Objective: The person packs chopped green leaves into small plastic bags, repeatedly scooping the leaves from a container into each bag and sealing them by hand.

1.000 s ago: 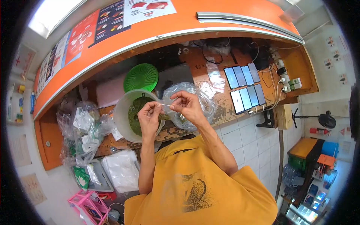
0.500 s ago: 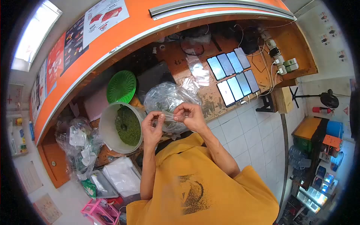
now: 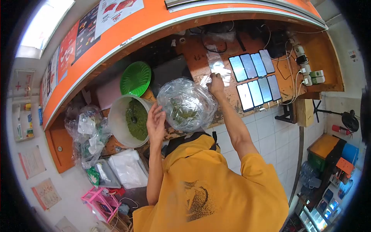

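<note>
My left hand (image 3: 156,120) is open, its fingers apart, between the white bucket (image 3: 116,121) and a large clear plastic bag (image 3: 187,104). The bucket holds green shredded material (image 3: 136,123) and a dark-handled utensil. Some green material shows inside the clear bag, which rests on the wooden counter. My right hand (image 3: 215,84) reaches past the bag to small clear packets (image 3: 219,65) on the counter. Its fingers are bent together at the packets' near edge; what they hold, if anything, is hidden.
Several phones (image 3: 255,79) lie in two rows at the right, with cables and chargers (image 3: 307,73) beyond. A green basket (image 3: 135,79) stands behind the bucket. Crumpled bags (image 3: 89,131) lie left; white plastic sheets (image 3: 128,169) and a pink rack (image 3: 101,203) are nearer.
My hands, earlier together at a small clear piece, have separated. The right reached forward to the packets, while the left opened beside the bucket. The camera view has shifted.
</note>
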Demonstrator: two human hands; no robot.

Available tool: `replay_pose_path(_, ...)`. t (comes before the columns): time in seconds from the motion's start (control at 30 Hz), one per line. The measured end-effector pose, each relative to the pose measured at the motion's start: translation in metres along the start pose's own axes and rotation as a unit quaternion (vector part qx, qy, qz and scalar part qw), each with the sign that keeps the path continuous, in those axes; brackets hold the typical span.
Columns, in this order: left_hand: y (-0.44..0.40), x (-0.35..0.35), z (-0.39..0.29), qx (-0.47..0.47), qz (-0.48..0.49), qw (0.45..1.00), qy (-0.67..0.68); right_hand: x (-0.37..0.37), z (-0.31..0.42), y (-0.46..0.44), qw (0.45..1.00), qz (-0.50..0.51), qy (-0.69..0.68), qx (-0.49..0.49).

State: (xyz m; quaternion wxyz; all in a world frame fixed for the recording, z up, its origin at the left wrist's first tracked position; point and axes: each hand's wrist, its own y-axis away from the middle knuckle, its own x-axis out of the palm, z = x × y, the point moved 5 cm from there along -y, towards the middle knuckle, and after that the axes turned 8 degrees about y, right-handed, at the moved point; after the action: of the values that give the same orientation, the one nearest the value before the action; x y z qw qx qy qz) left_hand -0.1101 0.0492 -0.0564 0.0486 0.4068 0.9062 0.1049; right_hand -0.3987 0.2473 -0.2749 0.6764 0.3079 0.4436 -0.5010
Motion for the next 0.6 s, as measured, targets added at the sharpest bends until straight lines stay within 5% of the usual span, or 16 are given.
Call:
replay_pose_path(0.1, 0.023, -0.011, -0.021, -0.044, -0.019, 0.998, 0.052, 0.013, -0.007, -0.015, 0.996, 0.065, 0.054, 0.031)
replay_pose_path(0.33, 0.026, -0.030, -0.026, -0.039, -0.010, 0.997, 0.071, -0.052, 0.005, -0.007, 0.999, -0.012, -0.048, -0.018)
replay_pose_path(0.4, 0.016, -0.023, -0.027, -0.033, 0.019, 0.997, 0.067, -0.065, 0.017, -0.010, 1.000, 0.024, 0.018, -0.008)
replay_pose_path(0.53, -0.008, 0.001, -0.054, 0.070, 0.076, 0.993, -0.055, -0.146, 0.063, -0.005, 0.999, 0.024, 0.001, -0.041)
replay_pose_path(0.6, -0.012, 0.011, -0.089, 0.160, 0.099, 0.972, -0.138, -0.200, 0.117, 0.013, 0.976, 0.129, -0.111, -0.132)
